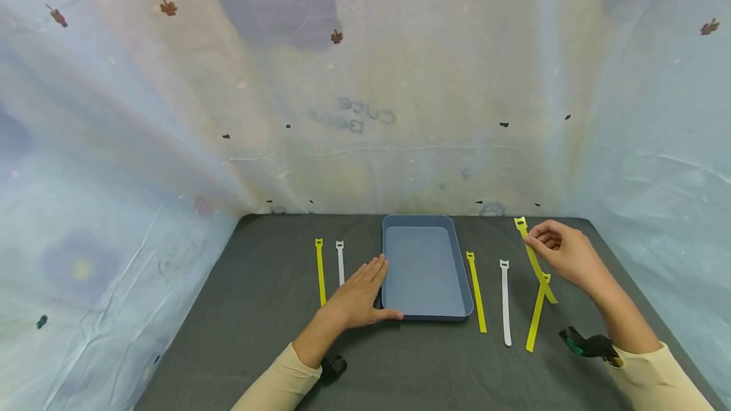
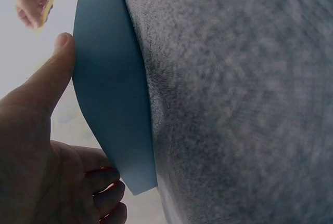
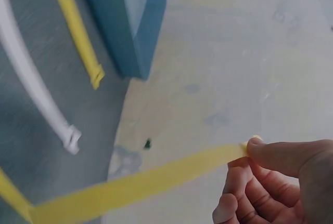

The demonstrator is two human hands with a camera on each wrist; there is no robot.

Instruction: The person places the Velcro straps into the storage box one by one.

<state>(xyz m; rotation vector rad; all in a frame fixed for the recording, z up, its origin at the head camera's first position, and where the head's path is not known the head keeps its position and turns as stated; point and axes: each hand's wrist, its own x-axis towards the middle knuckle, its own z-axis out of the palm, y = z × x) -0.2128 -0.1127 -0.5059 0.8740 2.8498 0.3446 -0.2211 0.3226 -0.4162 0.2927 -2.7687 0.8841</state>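
My right hand (image 1: 562, 255) pinches a yellow hook-and-loop cable tie (image 1: 535, 262) near its slotted head, between thumb and fingers. The tie slants down and crosses over a second yellow tie (image 1: 535, 322) on the table; whether they touch is unclear. In the right wrist view the pinched tie (image 3: 140, 182) stretches leftward from the thumb. Resting against the left side of a blue-grey tray (image 1: 425, 265) is my left hand (image 1: 356, 297), its fingers straight and its thumb at the front rim. Nothing lies inside the tray.
Right of the tray lie a yellow tie (image 1: 476, 290) and a white tie (image 1: 506, 303), roughly parallel. To its left are another yellow tie (image 1: 320, 271) and a white tie (image 1: 341, 262), partly behind my left hand. A patterned curtain (image 1: 365, 176) borders the dark table (image 1: 274, 347).
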